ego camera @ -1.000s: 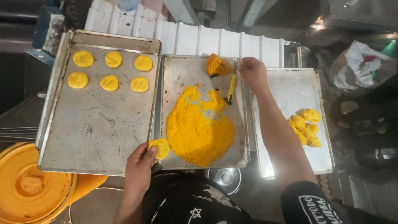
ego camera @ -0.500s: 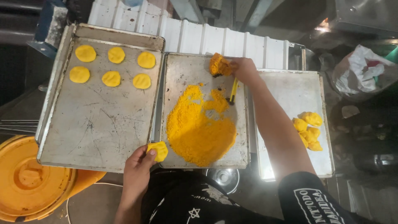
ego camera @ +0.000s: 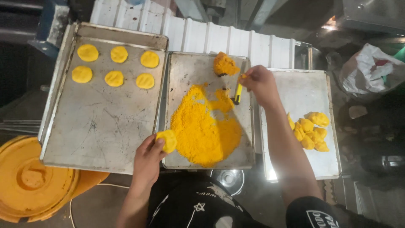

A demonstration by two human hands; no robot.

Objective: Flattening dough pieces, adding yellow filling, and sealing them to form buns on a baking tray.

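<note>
both hands closed — left hand on a yellow patty, right hand on a yellow-handled tool.

Three metal trays: left tray, middle tray, right tray. Six yellow discs on the left tray, two rows of three. One more disc at the middle tray's near-left corner. One crumb pile, one lump. About seven dough pieces. One orange lid. One bag.
</note>
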